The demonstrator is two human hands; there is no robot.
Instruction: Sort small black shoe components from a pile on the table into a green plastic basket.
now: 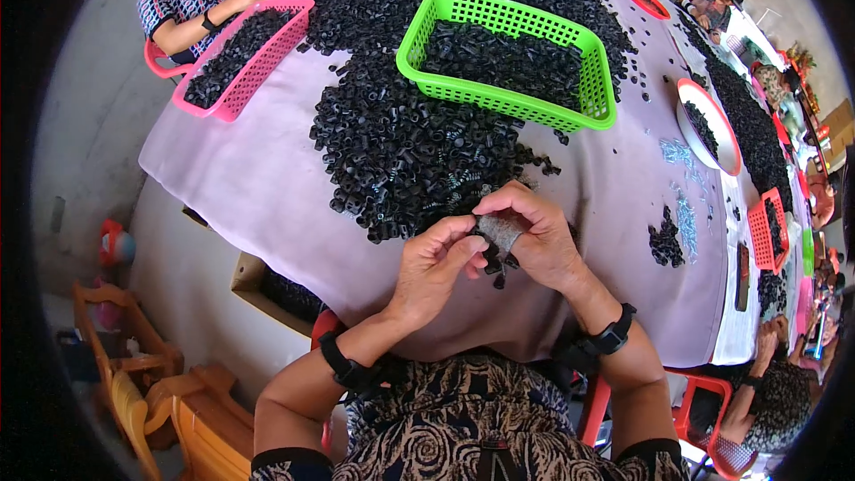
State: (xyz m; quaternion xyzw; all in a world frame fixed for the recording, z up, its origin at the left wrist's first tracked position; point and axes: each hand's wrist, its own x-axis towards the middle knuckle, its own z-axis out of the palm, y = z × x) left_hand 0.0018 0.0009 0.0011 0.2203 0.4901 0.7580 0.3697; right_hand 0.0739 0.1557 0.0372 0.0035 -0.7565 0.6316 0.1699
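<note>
Both hands meet over the near edge of a big pile of small black plastic parts point(383, 147). My left hand point(432, 269) is closed, thumb and forefinger pinching a small black plastic part point(482, 238). My right hand point(545, 245) comes to the same part from the other side, its fingers curled and closed around it. A grey, cloth-like wrap point(503, 229) shows at the right hand's fingers. A few black pieces point(499, 281) show just below the hands. Thin metal springs point(459, 180) lie among the parts on the pile.
Ahead stands a green basket point(512, 111) of black parts; a pink basket point(258, 67) is at the left by a seated person. To the right are a red-rimmed white bowl point(728, 147), pale blue pieces point(686, 223) and a red basket point(755, 236). Other people sit along the right.
</note>
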